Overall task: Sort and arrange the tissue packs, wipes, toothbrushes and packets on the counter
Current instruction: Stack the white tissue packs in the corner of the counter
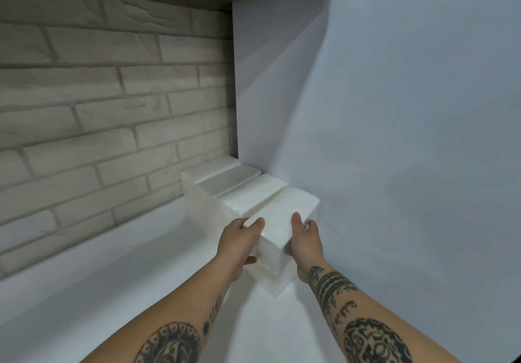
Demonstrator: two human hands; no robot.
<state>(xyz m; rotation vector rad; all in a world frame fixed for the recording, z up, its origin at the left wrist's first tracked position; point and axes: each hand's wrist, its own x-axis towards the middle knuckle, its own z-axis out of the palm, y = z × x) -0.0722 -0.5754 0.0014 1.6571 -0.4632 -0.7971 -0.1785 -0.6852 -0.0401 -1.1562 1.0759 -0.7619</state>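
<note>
The tissue pack (pixel 282 221) is a plain white block right in front of the person, clamped between both hands. Its long axis runs away from them, angled toward the far right corner where the walls meet. The near corner points back at the person, low by the desk (pixel 127 272). Whether it rests there or is just lifted, I cannot tell.

The left hand (pixel 239 240) grips the left flank with its thumb over the top edge. The right hand (pixel 306 240) does the same on the right flank, so the two hold it squarely from opposite sides. Neither hand is nearer than the other. They sit level, at the pack's near end.

Straight ahead along that same axis a second pack (pixel 253 197) lies parallel, touching or just beside the held one on its left. Past that stands a translucent bin (pixel 201 193), set against the brick wall (pixel 98 109). The white side wall (pixel 394 137) rises close on the right, and the held pack's far corner is just beside it.

To my eye the coming move is a short push forward and slightly right. That would slide the block along its own length into the gap between the second pack and the side wall. With the wall so close on the right, the right hand's fingers will have little room.
</note>
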